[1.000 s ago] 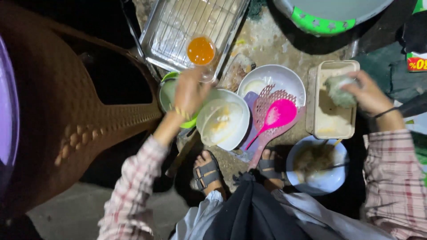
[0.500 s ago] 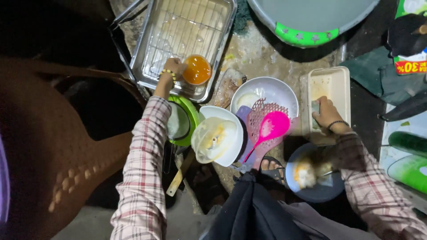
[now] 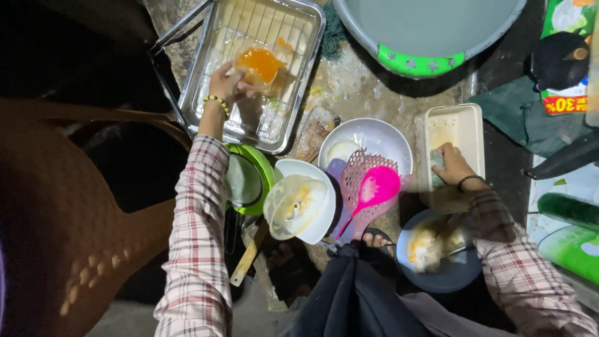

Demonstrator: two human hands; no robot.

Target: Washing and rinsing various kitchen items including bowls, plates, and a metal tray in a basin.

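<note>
A big grey basin with a green handle sits at the top, and left of it a metal tray with a wire rack inside. Far left, a brown woven chair fills the dark edge. Below the tray stand a white bowl holding a pink slotted spoon, a second white bowl with a clear lid resting in it, and a green dish just beside the left sleeve. A blue bowl with food scraps lies near the right sleeve.

The cream tub stands right of the white bowl. The right hand rests at its lower left edge, fingers closed on a sponge pressed against the rim.

The left hand reaches over the tray, wearing a bead bracelet, its fingers wrapped round an orange cup. The cup is held over the rack, tilted toward the camera so its inside shows; whether it touches the wires I cannot tell.
</note>
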